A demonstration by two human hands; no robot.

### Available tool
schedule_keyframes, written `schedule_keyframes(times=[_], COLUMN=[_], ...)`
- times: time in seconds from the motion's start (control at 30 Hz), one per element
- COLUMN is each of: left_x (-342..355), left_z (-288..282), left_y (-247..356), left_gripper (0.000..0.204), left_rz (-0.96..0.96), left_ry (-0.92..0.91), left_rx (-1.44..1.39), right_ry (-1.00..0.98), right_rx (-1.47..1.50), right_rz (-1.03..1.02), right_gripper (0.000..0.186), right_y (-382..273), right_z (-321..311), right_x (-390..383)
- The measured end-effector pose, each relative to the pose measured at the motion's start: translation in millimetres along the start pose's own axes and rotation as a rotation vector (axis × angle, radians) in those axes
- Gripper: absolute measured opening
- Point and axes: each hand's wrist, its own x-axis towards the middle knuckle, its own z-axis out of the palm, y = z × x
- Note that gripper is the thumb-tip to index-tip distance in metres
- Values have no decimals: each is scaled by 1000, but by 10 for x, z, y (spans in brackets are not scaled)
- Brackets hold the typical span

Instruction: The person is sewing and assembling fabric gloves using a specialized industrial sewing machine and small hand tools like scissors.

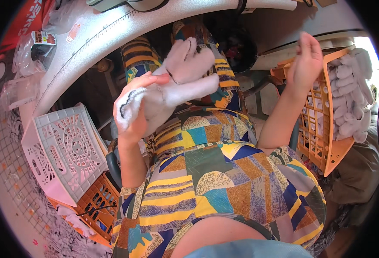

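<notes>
My left hand (pixel 133 114) is closed around a white fluffy glove (pixel 189 66) in front of my lap. The thumb presses on the glove near its middle, and the glove's fingers point away to the upper right. At the wrist end, a folded cuff (pixel 129 105) with a dark stitched line hangs over my hand. My right hand (pixel 306 62) is raised at the right, apart from the glove. Its fingers are loosely bent, and nothing shows in them. It is nearest to an orange plastic basket (pixel 327 116).
Several white gloves (pixel 350 90) are heaped at that basket. At the left, a grey plastic crate (pixel 71 146) rests on an orange crate (pixel 97 198). A pale curved table edge (pixel 99 41) with ruler marks spans the front. Clear plastic bags (pixel 24 88) lie at the far left.
</notes>
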Motion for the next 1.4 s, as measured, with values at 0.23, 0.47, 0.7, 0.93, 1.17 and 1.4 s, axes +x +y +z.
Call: schedule_keyframes(times=[0.23, 0.47, 0.7, 0.93, 1.17, 1.4], left_x=[0, -171, -264, -81, 79, 186], left_z=[-85, -697, -1000, -381, 51, 427], left_y=[31, -117, -396, -161, -61, -165], left_gripper=[36, 40, 41, 58, 79, 101], left_rz=[-66, -353, -312, -102, -143, -207], left_ry=[150, 557, 734, 542, 449, 413], left_rx=[71, -7, -352, -732, -676, -372], right_ry=[328, 301, 237, -103, -763, -849], right_rx=[26, 190, 563, -757, -445, 208], right_rz=[-102, -95, -334, -490, -272, 376], right_gripper=[10, 12, 20, 33, 93, 115], right_y=[-135, -214, -813, -826, -631, -250], right_z=[-23, -131, -708, -185, 537, 611], right_x=[112, 87, 239, 51, -793, -1359])
